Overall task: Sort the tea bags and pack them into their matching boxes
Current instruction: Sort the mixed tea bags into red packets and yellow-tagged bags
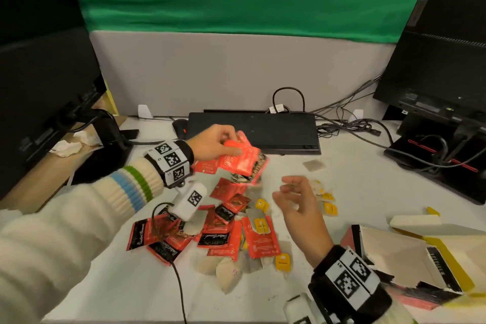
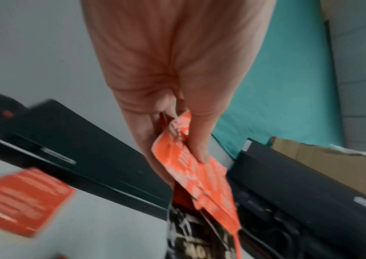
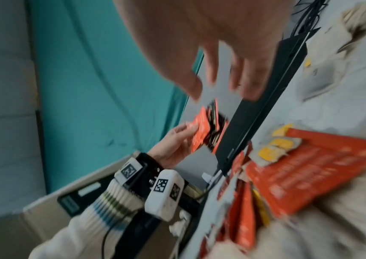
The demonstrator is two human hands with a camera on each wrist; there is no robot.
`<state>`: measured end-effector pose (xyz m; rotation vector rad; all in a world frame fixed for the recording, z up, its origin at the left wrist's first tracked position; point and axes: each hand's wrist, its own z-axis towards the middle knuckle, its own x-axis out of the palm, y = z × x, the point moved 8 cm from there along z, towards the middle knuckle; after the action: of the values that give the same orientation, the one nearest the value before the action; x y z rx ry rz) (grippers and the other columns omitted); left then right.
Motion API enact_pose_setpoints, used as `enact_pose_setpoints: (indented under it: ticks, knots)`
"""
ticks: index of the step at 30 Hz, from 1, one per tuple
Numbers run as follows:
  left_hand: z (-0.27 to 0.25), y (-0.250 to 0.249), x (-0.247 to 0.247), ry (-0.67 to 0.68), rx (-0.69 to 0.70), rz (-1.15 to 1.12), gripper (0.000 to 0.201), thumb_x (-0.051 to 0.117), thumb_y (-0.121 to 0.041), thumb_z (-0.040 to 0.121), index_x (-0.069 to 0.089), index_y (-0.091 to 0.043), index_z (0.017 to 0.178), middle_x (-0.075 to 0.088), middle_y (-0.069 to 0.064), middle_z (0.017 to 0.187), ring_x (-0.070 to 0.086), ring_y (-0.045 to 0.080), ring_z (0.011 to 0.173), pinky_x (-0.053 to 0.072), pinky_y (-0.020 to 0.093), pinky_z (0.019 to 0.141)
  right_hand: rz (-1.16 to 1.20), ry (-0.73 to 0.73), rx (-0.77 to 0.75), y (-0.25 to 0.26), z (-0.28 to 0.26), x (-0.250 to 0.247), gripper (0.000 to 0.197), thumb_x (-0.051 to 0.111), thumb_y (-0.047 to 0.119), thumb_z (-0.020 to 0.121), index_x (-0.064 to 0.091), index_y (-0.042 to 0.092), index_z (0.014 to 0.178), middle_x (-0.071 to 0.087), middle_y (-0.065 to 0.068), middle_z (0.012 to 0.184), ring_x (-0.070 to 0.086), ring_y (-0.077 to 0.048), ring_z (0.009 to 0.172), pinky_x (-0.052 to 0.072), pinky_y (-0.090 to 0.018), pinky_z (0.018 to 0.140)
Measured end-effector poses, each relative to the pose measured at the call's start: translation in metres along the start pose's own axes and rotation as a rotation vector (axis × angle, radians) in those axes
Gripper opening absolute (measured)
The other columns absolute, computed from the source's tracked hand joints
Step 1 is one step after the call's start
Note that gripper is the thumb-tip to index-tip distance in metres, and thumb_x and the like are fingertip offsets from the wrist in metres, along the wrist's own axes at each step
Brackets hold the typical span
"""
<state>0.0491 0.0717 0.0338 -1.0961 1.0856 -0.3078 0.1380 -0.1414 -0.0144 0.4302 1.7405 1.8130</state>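
Observation:
My left hand (image 1: 218, 143) is raised above the table and pinches a stack of red tea bag sachets (image 1: 243, 160) between thumb and fingers; the same stack of red sachets (image 2: 196, 173) fans out below the thumb in the left wrist view. My right hand (image 1: 297, 202) hovers open, fingers loosely bent, to the right of the pile and holds nothing. A pile of red sachets (image 1: 210, 229) and pale paper tea bags with yellow tags (image 1: 282, 262) lies on the white table. An opened yellow box (image 1: 410, 258) lies at the right front, with a red box edge (image 1: 348, 238) beside it.
A black keyboard (image 1: 255, 130) lies behind the pile, a mouse (image 1: 180, 126) to its left. Monitors stand at left (image 1: 44, 66) and right (image 1: 441, 60), with tangled cables (image 1: 360, 123) at the back right. A lone pale tea bag (image 1: 314, 165) lies apart.

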Motion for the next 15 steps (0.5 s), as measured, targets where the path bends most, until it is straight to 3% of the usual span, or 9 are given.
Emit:
enact_pose_setpoints:
  ticks: [2, 4, 7, 10, 12, 14, 15]
  knots:
    - [-0.004, 0.032, -0.032, -0.114, -0.065, 0.060, 0.029, 0.077, -0.008, 0.080, 0.051, -0.019, 0.086, 0.065, 0.009, 0.101, 0.066, 0.025, 0.090, 0.055, 0.038, 0.076, -0.144, 0.156, 0.017, -0.010, -0.010, 0.014, 0.020, 0.066, 0.016, 0.088, 0.057, 0.024, 0.104, 0.054, 0.001, 0.114, 0.055, -0.006, 0.106, 0.046, -0.011, 0.073]
    - [-0.012, 0.061, -0.049, -0.135, -0.153, 0.147, 0.039, 0.078, -0.009, 0.079, 0.049, -0.019, 0.103, 0.061, 0.011, 0.111, 0.063, 0.030, 0.098, 0.053, 0.040, 0.082, -0.293, 0.223, -0.034, -0.015, -0.017, 0.018, 0.026, 0.067, 0.018, 0.086, 0.055, 0.028, 0.107, 0.050, 0.001, 0.117, 0.051, -0.002, 0.106, 0.043, -0.011, 0.079]
    - [-0.028, 0.093, -0.057, -0.105, -0.281, 0.392, 0.063, 0.077, -0.022, 0.081, 0.040, -0.019, 0.132, 0.057, 0.018, 0.124, 0.058, 0.032, 0.110, 0.050, 0.040, 0.093, -0.514, 0.347, -0.064, -0.023, -0.020, 0.026, 0.056, 0.073, 0.024, 0.080, 0.044, 0.031, 0.126, 0.041, 0.002, 0.117, 0.046, -0.009, 0.108, 0.037, -0.007, 0.083]
    - [-0.046, 0.089, -0.058, -0.159, -0.290, 0.602, 0.073, 0.073, -0.036, 0.083, 0.033, -0.025, 0.143, 0.041, 0.015, 0.134, 0.048, 0.031, 0.121, 0.041, 0.046, 0.105, -0.675, 0.432, 0.030, -0.039, -0.023, 0.029, 0.089, 0.077, 0.043, 0.067, 0.025, 0.039, 0.140, 0.042, 0.002, 0.112, 0.044, -0.020, 0.114, 0.041, -0.029, 0.094]
    - [-0.058, 0.077, -0.044, -0.041, -0.236, 0.592, 0.067, 0.074, -0.038, 0.081, 0.041, -0.025, 0.138, 0.044, 0.007, 0.131, 0.050, 0.022, 0.117, 0.045, 0.038, 0.101, -0.721, 0.447, 0.075, -0.047, -0.021, 0.033, 0.104, 0.072, 0.058, 0.054, 0.019, 0.042, 0.142, 0.050, 0.004, 0.113, 0.046, -0.020, 0.114, 0.043, -0.040, 0.097]
    - [-0.075, 0.070, -0.023, 0.199, -0.235, 0.554, 0.059, 0.077, -0.034, 0.080, 0.049, -0.022, 0.131, 0.051, -0.001, 0.123, 0.055, 0.011, 0.103, 0.047, 0.022, 0.088, -0.734, 0.441, 0.090, -0.050, -0.017, 0.037, 0.110, 0.068, 0.066, 0.042, 0.017, 0.048, 0.138, 0.056, 0.009, 0.115, 0.052, -0.017, 0.113, 0.043, -0.048, 0.097]
    - [-0.085, 0.071, -0.014, 0.298, -0.262, 0.545, 0.061, 0.079, -0.035, 0.079, 0.050, -0.022, 0.131, 0.053, -0.003, 0.122, 0.056, 0.010, 0.100, 0.048, 0.020, 0.085, -0.723, 0.432, 0.097, -0.051, -0.014, 0.037, 0.109, 0.069, 0.066, 0.039, 0.017, 0.049, 0.134, 0.059, 0.010, 0.114, 0.055, -0.017, 0.112, 0.043, -0.050, 0.096]
